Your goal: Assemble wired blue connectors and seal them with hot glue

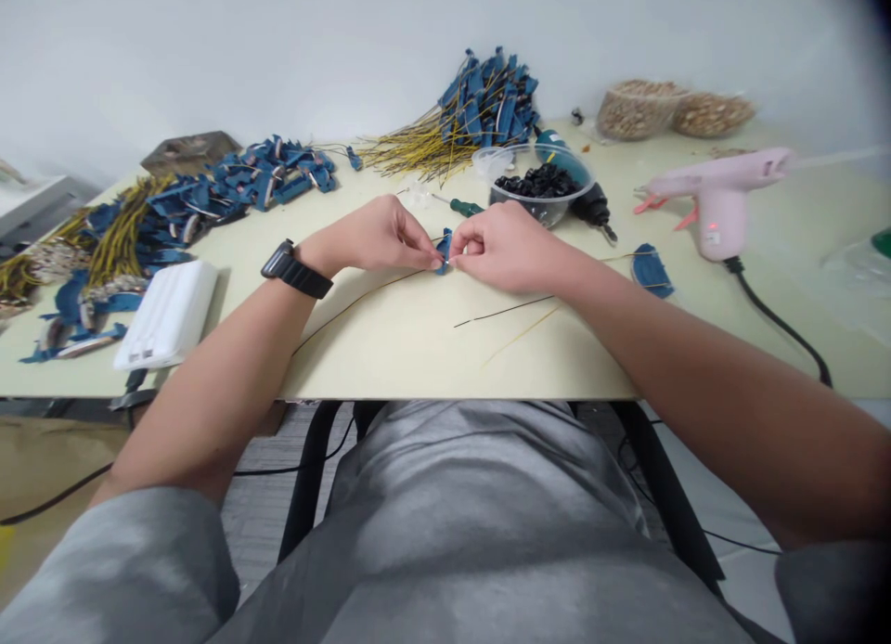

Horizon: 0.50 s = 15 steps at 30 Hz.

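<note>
A small blue piece (444,243) with thin wire is held up just over the table between my two hands. My left hand (390,236), with a black watch on the wrist, pinches it from the left. From the other side my right hand (507,245) has thumb and forefinger closed at the piece's edge; what exactly sits in that pinch is too small to make out. A thin dark wire (348,307) runs from the left fingertips toward the table's front edge. Another blue piece (652,270) with wires lies beyond my right forearm.
A pink glue gun (724,194) stands at right. Behind my hands are a clear bowl of black pieces (539,182), a power screwdriver (591,203) and a green-handled screwdriver (465,207). Blue wired pieces (487,96) are heaped behind; a white power bank (167,312) lies left.
</note>
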### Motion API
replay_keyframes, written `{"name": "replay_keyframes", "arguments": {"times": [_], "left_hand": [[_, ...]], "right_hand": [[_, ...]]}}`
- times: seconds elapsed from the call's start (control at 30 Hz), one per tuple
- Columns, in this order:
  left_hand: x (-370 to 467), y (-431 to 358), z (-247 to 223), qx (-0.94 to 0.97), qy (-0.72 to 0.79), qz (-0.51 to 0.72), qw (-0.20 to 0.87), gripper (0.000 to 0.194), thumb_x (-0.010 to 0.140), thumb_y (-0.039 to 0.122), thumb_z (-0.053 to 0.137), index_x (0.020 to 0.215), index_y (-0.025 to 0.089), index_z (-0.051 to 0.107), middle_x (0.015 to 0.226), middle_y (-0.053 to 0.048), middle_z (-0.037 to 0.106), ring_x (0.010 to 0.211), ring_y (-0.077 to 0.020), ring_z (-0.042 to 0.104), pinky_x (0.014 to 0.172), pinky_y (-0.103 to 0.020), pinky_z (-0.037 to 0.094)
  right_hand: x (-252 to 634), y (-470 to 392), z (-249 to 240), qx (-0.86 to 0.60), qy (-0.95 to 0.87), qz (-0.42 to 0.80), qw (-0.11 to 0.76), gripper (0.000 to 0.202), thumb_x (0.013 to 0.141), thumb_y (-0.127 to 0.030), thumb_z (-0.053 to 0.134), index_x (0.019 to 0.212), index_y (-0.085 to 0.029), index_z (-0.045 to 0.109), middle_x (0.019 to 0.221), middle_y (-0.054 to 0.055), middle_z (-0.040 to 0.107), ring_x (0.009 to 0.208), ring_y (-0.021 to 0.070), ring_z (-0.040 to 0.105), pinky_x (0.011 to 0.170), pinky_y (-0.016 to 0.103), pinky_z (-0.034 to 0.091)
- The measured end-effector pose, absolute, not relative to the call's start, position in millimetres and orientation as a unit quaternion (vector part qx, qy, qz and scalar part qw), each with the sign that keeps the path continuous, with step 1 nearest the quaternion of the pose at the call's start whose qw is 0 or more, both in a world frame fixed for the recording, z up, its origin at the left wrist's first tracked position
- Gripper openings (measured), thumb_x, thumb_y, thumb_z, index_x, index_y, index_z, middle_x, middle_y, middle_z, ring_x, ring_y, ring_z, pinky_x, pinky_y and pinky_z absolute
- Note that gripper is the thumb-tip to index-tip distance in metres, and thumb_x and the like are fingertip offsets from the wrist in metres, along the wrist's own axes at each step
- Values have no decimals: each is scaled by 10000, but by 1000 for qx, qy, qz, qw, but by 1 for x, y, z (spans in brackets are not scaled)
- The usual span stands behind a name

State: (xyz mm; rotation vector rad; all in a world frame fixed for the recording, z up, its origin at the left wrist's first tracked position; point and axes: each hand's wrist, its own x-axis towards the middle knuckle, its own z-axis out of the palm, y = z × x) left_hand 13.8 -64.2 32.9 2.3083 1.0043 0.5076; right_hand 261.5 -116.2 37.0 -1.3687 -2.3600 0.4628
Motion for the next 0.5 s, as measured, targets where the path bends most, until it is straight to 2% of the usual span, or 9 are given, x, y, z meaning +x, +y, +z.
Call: {"name": "replay_keyframes", "arguments": {"times": [0.23,0.5], "left_hand": [[14,-63,33,865,360,179,300,363,842,605,941,966,267,990,893,-47,905,772,-216,778,758,-357,613],[13,-62,32,872,343,171,303,367,863,577,920,1042,263,984,949,-50,915,847,-237,822,813,-367,638]], "right_hand": [[261,-114,35,-494,-824,198,196,255,904,-41,708,979,-128,935,741,23,694,721,170,562,776,366,420],[262,-114,33,-499,-810,225,208,211,898,-40,713,915,-122,906,688,-6,631,681,144,494,745,352,392]]}}
